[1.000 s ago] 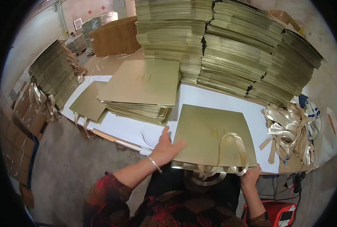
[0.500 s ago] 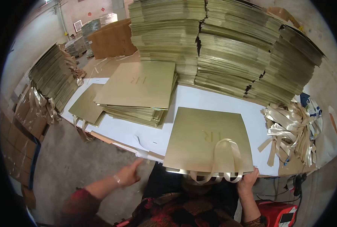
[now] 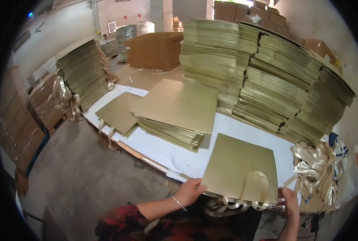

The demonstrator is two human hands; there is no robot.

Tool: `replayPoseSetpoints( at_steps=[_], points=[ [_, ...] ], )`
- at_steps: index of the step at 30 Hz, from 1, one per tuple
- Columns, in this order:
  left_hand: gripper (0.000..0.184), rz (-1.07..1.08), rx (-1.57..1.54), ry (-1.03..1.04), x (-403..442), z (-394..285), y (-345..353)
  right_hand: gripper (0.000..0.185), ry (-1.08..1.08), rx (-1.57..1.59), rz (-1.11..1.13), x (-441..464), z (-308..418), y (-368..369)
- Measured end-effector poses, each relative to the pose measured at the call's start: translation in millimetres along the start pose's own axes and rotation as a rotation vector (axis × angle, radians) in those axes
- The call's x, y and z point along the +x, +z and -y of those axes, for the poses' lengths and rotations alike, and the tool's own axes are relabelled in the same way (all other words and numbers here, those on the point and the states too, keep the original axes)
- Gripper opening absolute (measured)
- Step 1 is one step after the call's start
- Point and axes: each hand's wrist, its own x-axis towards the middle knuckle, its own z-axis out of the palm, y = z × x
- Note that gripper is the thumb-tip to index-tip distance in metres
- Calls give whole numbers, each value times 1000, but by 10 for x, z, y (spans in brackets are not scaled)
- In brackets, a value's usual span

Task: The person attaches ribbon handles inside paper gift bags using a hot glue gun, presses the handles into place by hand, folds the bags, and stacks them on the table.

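Observation:
A flat gold paper bag (image 3: 239, 168) lies on the white table covering near the front edge, its cream ribbon handles (image 3: 261, 182) looping over its near side. My left hand (image 3: 190, 192) pinches the bag's near left corner. At the near right corner, my right hand (image 3: 289, 199) has its fingers closed on the edge. Further back to the left is a pile of gold bags (image 3: 179, 106). A smaller-looking gold bag (image 3: 121, 112) lies beside that pile, with ribbon handles hanging over the table edge.
Tall stacks of gold bags (image 3: 275, 72) rise along the back. Loose cream ribbons (image 3: 315, 164) are heaped at the right. Another stack with ribbons (image 3: 80, 74) stands far left. A large cardboard box (image 3: 155, 50) is behind the white-covered table (image 3: 157, 154).
My left hand has come from off the table edge to the bag's near left corner. The right hand stays at the right corner. The view has shifted, showing more of the room.

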Motion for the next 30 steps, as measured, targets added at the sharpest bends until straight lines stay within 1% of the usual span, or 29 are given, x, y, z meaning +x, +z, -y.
replayPoseSetpoints(
  at_steps=[1,2,3,4,5,6,7,8,9,10,11,12,13,14,15,16,17,18,19,21,22,23,25,26,27,28,29,30],
  points=[
    [32,21,-67,59,21,80,87,27,79,-8,19,91,-101,25],
    [29,51,-148,133,24,104,141,24,55,-48,7,165,-304,37],
    [22,101,29,93,-7,-14,63,22,29,-89,-5,211,-472,45],
    [18,-43,5,233,-96,23,117,22,-9,87,-51,111,-459,102],
    [15,-189,-19,369,-193,9,155,30,-90,255,-28,-44,-399,193],
    [15,-203,-20,367,-255,0,127,37,-157,343,5,-84,-512,188],
    [15,-188,-101,405,-354,-90,57,43,-220,433,38,-117,-604,191],
    [16,-172,-179,445,-409,-126,-4,43,-221,431,49,-142,-537,280],
    [16,-184,-178,446,-416,-112,-39,48,-266,521,31,-186,-475,413],
    [18,-224,-399,389,-415,-97,-77,52,-311,614,14,-231,-384,543],
    [21,-264,-619,331,-417,-81,-129,51,-374,628,246,-268,-264,623],
    [41,-180,-932,270,-430,-37,-275,50,-370,613,258,-218,-256,724],
    [61,-383,-851,429,-365,-18,-385,49,-365,599,270,-172,-257,844],
    [65,-502,-904,389,-358,-71,-526,36,-477,590,228,-197,-57,1109],
    [70,-619,-956,349,-379,-96,-649,36,-478,592,242,-208,157,1355],
    [70,-631,-952,357,-405,-82,-731,22,-463,622,189,-207,377,1593],
    [71,-716,-945,381,-427,-69,-813,11,-447,652,134,-210,558,1814],
    [76,-801,-936,404,-452,-53,-902,7,-466,602,190,-191,674,2026],
    [76,-808,-930,411,-480,-20,-990,6,-485,552,245,-180,787,2248],
    [79,-628,-803,379,-542,108,-1141,7,-460,594,308,-322,1102,2776],
    [60,-563,-911,372,-532,222,-1221,8,-444,568,394,-320,1157,2996],
    [60,-569,-915,372,-566,164,-1325,8,-429,541,480,-298,1208,3205],
    [42,-760,-847,180,-586,-14,-1620,10,-430,217,606,-317,1433,3547],
    [39,-903,-875,307,-499,35,-1803,10,-423,212,603,-295,1539,3675],
    [39,-1046,-897,438,-396,125,-2023,15,-712,31,688,-262,1648,3793],
    [39,-1088,-909,439,-359,169,-2291,21,-1007,-157,762,-220,1746,3874],
    [39,-1127,-922,443,-323,224,-2591,21,-1010,-159,755,-192,1842,3873],
    [40,-1147,-908,431,-245,329,-2895,25,-1287,-278,531,-175,1945,3808]
  ],
)
